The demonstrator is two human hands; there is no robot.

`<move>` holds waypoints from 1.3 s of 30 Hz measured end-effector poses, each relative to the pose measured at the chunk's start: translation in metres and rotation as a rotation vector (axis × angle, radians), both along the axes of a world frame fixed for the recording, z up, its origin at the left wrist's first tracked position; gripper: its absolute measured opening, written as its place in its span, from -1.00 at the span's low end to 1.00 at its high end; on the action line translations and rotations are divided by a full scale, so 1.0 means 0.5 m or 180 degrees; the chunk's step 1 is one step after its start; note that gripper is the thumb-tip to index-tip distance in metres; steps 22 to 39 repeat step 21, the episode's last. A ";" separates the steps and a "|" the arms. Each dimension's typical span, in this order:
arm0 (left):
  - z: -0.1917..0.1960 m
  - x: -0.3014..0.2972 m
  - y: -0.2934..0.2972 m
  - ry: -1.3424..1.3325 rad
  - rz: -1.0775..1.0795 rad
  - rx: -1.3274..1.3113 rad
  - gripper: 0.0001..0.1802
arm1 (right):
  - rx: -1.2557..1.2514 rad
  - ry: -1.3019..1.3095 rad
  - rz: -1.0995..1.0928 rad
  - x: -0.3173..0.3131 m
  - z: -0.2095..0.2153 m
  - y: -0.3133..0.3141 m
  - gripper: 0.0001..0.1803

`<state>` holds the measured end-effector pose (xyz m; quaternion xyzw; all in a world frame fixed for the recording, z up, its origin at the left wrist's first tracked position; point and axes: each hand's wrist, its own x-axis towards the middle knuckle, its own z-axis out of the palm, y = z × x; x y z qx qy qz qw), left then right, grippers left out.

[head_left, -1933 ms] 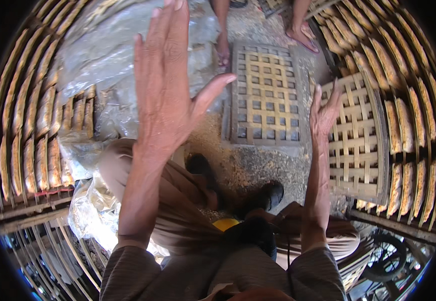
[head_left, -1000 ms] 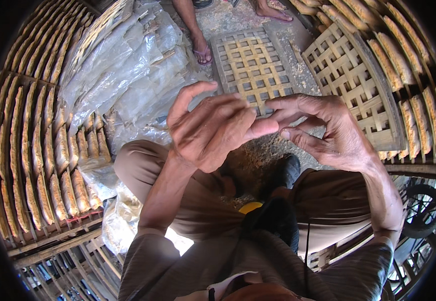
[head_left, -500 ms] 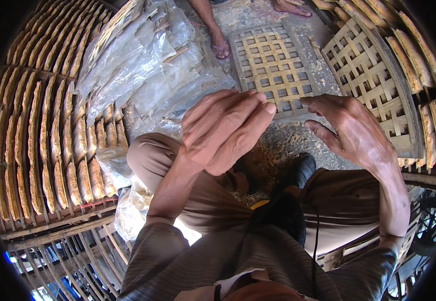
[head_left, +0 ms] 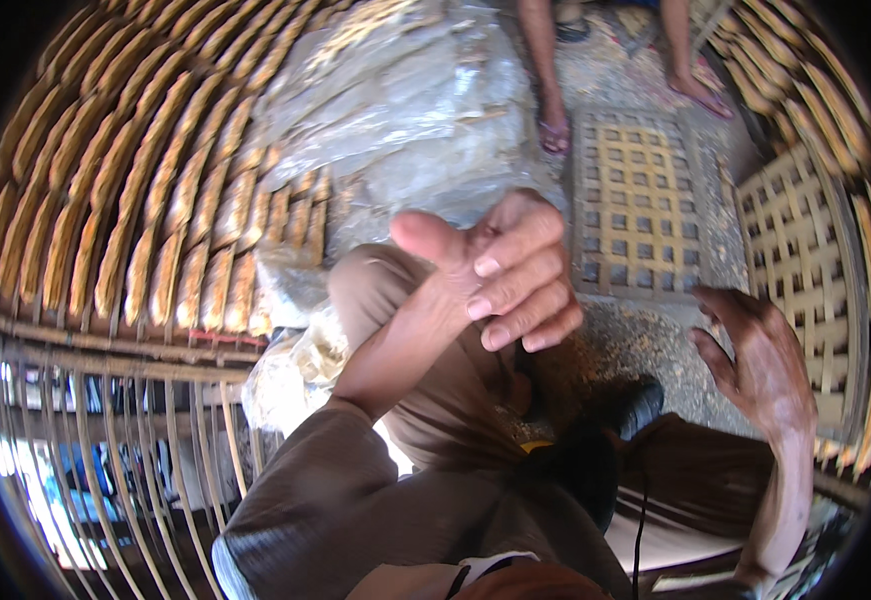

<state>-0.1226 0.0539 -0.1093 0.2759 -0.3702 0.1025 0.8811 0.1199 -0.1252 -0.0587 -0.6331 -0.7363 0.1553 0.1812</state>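
Observation:
My left hand (head_left: pixel 515 270) is raised in front of my knee, palm turned up. Its thumb stands apart and its fingers are loosely curled, with nothing in them. Over on the right, my right hand (head_left: pixel 755 360) hangs with its thumb and fingers apart, also holding nothing. Beyond my hands, a woven bamboo lattice panel (head_left: pixel 640 197) lies flat on the gritty floor. A second lattice panel (head_left: pixel 805 270) leans upright on the right, close to my right hand.
Rows of long golden-brown pieces (head_left: pixel 120 230) fill slatted racks on the left, with more racks (head_left: pixel 770 70) at far right. Crumpled clear plastic sheets (head_left: pixel 405 110) are heaped beyond my left knee. Another person's sandalled feet (head_left: pixel 553 130) stand near the flat panel.
My left hand has rolled from back-up to palm-up, its thumb now out to the side. My right hand is lower in view. The view has swung left, shifting the surroundings rightward.

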 end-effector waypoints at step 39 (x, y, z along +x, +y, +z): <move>0.036 -0.017 0.006 -0.0700 -0.0380 0.0593 -0.40 | -0.0125 -0.0083 -0.0053 0.005 -0.006 -0.031 -0.47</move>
